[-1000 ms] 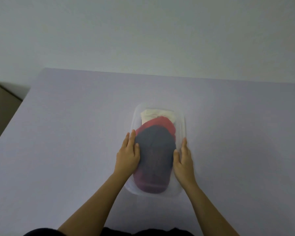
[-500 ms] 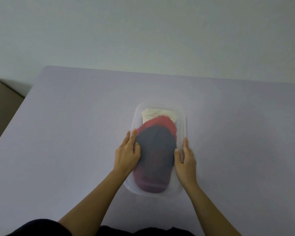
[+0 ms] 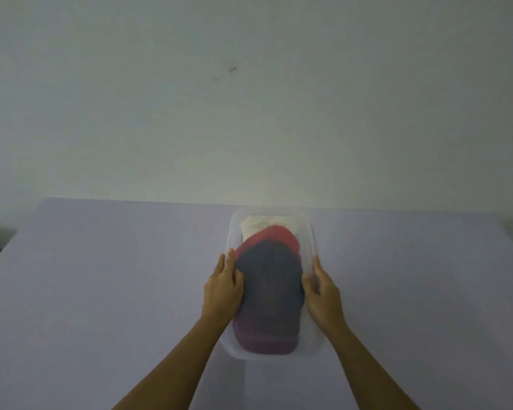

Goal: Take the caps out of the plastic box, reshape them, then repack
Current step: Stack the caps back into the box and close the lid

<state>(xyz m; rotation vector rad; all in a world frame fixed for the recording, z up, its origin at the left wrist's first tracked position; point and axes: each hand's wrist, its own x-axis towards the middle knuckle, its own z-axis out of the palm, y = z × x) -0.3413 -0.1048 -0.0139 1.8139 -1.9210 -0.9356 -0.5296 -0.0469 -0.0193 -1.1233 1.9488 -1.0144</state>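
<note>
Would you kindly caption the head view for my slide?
Left hand and right hand flank a plastic box holding a dark blue cap over a red cap and cream cap.

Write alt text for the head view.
A person's left hand and right hand rest against the long sides of a clear plastic box on a lilac table. Three overlapping caps fill it: a dark blue cap nearest, a red cap behind, a white cap farthest.
</note>
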